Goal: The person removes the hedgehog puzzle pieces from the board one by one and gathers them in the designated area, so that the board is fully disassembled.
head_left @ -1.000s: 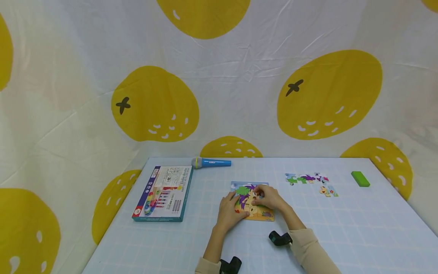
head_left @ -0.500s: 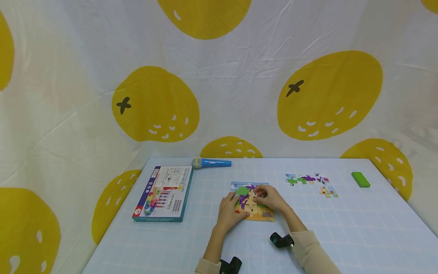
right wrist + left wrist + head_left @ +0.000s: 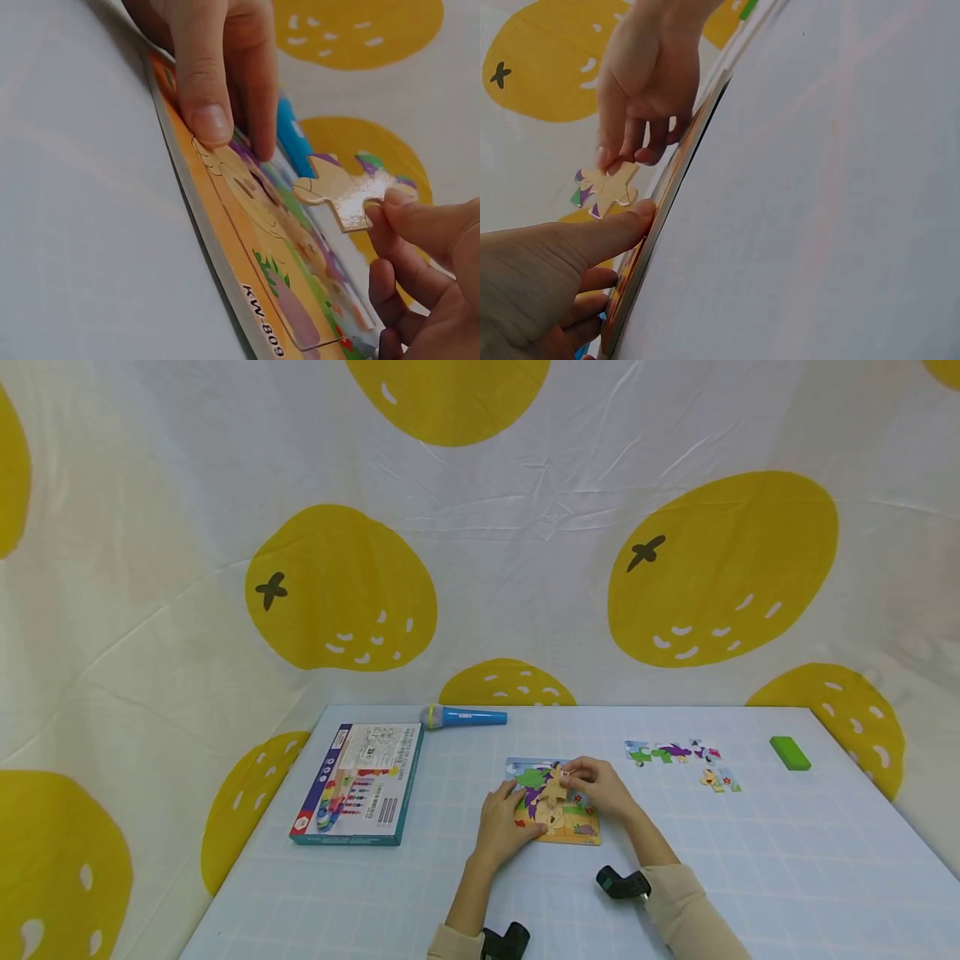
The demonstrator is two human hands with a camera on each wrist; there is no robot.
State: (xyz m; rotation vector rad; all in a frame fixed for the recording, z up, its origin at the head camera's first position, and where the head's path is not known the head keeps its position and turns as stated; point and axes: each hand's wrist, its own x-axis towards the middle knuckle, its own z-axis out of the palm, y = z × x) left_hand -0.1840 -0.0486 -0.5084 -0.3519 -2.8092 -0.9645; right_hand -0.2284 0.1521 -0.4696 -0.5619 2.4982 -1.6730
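A flat jigsaw puzzle board lies on the table before me, its picture showing a purple-haired cartoon figure. My left hand rests on its left side, and the thumb presses on the picture near the front edge. Between thumb and fingertips, my right hand pinches a beige puzzle piece with purple and green bits at its edge. In both wrist views this piece is raised off the board. The right hand covers part of the board's upper right in the head view.
Several loose puzzle pieces lie to the right of the board, with a green block farther right. A flat box sits on the left. A blue toy microphone lies by the table's back edge.
My right hand has shifted slightly right, and the puzzle piece it pinches now shows clearly above the board. The left hand has stayed in place.
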